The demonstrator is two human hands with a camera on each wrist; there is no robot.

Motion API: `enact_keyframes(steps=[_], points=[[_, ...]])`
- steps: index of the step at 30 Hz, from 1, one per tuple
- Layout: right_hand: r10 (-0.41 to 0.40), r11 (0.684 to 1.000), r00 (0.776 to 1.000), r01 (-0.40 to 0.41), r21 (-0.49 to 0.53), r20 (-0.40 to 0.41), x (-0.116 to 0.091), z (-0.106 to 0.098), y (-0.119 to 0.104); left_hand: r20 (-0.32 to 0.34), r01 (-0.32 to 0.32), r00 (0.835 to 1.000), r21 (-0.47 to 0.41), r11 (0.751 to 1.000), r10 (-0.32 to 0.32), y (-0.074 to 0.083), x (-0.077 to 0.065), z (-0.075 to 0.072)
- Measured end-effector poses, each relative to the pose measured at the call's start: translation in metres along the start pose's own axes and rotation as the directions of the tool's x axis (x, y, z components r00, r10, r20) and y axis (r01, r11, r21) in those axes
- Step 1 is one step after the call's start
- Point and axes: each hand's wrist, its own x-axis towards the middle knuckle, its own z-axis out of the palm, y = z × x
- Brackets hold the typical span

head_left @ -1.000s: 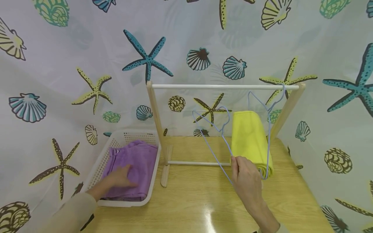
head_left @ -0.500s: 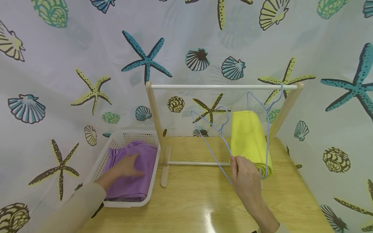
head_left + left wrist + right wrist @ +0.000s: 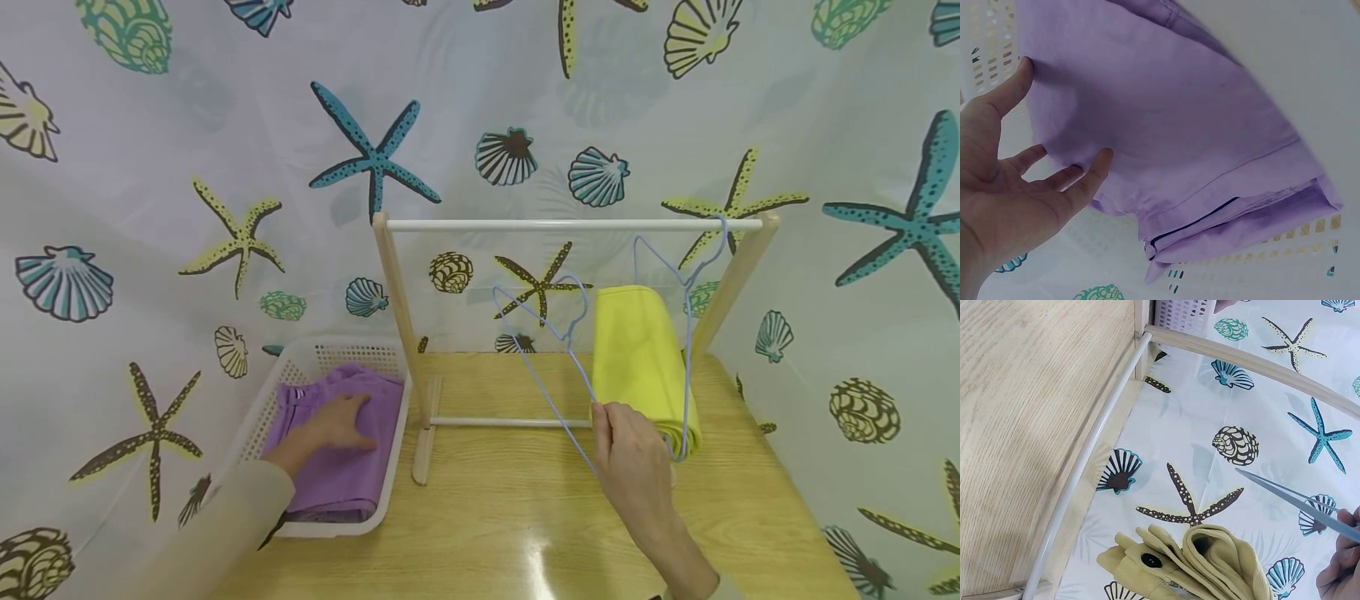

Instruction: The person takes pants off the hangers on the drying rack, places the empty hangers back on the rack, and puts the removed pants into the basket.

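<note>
My left hand (image 3: 341, 425) hovers over or touches a folded purple garment (image 3: 1166, 119) in a white plastic basket (image 3: 393, 500); contact is hard to tell. Its fingers are spread and slightly bent, with the thumb apart in the left wrist view. My right hand (image 3: 633, 450) grips a light-blue wire hanger (image 3: 567, 337) near its lower corner, hook pointing up and away. Behind that hand, a folded yellow garment (image 3: 633, 350) appears draped on a second blue hanger (image 3: 688, 333), whose lower bar is hidden. A dark button (image 3: 1152, 560) shows on the yellow garment.
A small rack stands on the wooden table (image 3: 495, 517), its white rod (image 3: 555, 225) carrying the second hanger. Its left wooden post (image 3: 405, 308) rises beside the basket. A curtain (image 3: 315, 150) with starfish and shells encloses the back and sides.
My left hand has moved right and slightly up across the purple garment, its fingers still spread. The right hand and its hanger have stayed almost still.
</note>
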Motion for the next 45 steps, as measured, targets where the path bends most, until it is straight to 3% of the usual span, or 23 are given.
enact_keyframes(steps=[10,15,19,24,31,40,45], points=[[0.002,1.000,1.000,-0.002,0.001,0.004,0.001,0.001,-0.003,0.025,0.029,0.999,-0.024,0.999,-0.029,-0.001,0.004,0.009],[-0.003,1.000,1.000,0.003,0.000,0.006,0.001,0.000,-0.003,0.039,0.030,0.999,-0.035,0.999,-0.029,0.001,0.006,0.007],[-0.001,1.000,1.000,0.001,-0.007,0.003,0.002,-0.001,-0.003,0.026,0.014,1.000,-0.028,1.000,-0.014,0.003,0.005,0.002],[0.000,1.000,1.000,0.000,-0.014,0.003,0.002,-0.001,-0.002,-0.019,0.044,0.999,0.005,0.999,-0.043,0.007,0.003,-0.003],[0.002,1.000,1.000,-0.002,-0.011,0.004,0.003,-0.002,-0.004,-0.188,-0.009,0.982,0.045,0.999,0.017,0.019,0.003,-0.017],[0.000,1.000,1.000,0.000,-0.009,-0.001,0.004,-0.001,-0.007,-0.197,0.040,0.980,0.014,0.999,-0.036,0.045,-0.002,-0.048],[0.006,1.000,1.000,-0.006,-0.005,0.007,0.005,0.000,-0.008,-0.230,0.014,0.973,0.020,1.000,-0.009,0.055,-0.004,-0.063]])
